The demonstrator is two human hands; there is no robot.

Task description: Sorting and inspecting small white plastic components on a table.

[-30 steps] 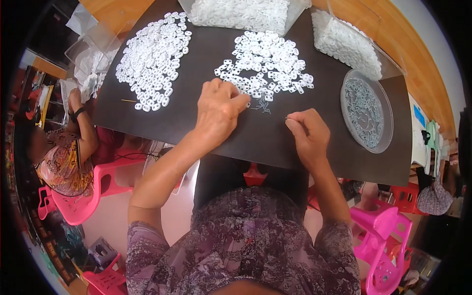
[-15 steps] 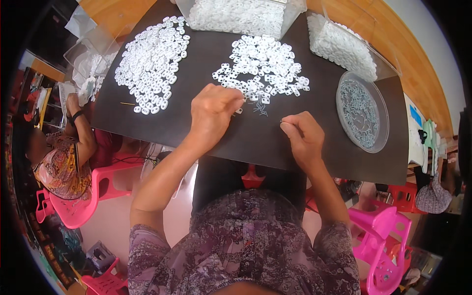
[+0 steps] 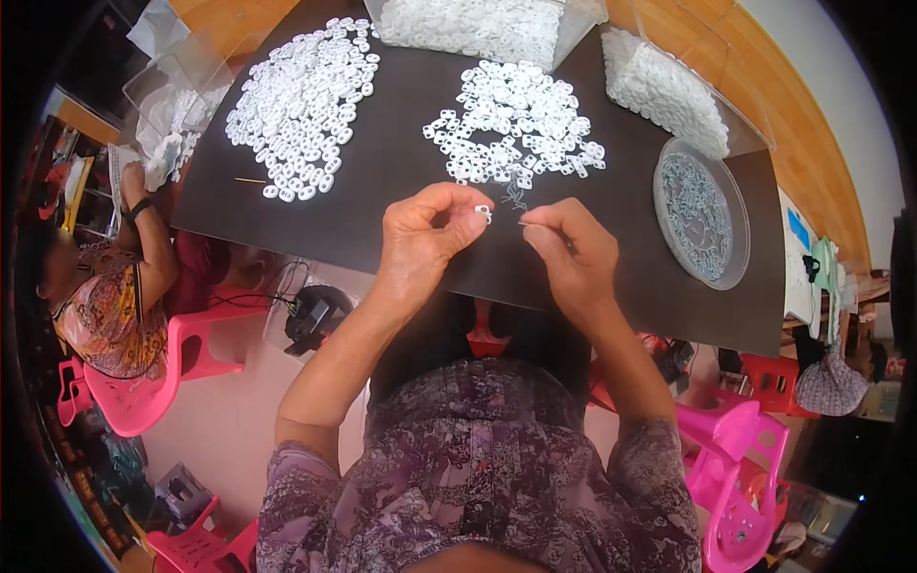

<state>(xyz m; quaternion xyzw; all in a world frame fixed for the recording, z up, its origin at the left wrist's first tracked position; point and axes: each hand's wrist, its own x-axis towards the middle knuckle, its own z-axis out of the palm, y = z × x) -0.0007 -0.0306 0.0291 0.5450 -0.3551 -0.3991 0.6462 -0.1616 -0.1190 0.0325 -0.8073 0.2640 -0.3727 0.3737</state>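
The left hand [image 3: 420, 234] has its thumb and forefinger brought together at the tips, clamped on one small white piece [image 3: 483, 210] with a rounded opening in it; the piece sticks out past the fingertips toward the right and is held just above the table [image 3: 401, 124]. The other fingers of this hand are curled in behind the forefinger, and their tips are hidden. The right hand [image 3: 576, 253] faces it, near but apart, with its thumb and forefinger also pressed together, gripping a thin greyish bit [image 3: 523, 223] whose end points toward the left hand; it is too small to tell its exact form. The remaining fingers of the right hand are folded toward the palm. Just beyond the gap between the hands lies a little cluster of grey screws [image 3: 516, 198], touched by neither hand. It sits at the near edge of a loose heap of white pieces [image 3: 525, 119], which have openings like the one in the left hand. A second, denser heap of oval white parts [image 3: 296, 105] lies well to the left, with a thin yellowish stick [image 3: 251, 180] beside its near end. To the right of the right hand, well apart from it, stands a round clear dish [image 3: 738, 218] filled with more small grey screws. Along the far side, a clear tub [image 3: 579, 38] holds many white parts.
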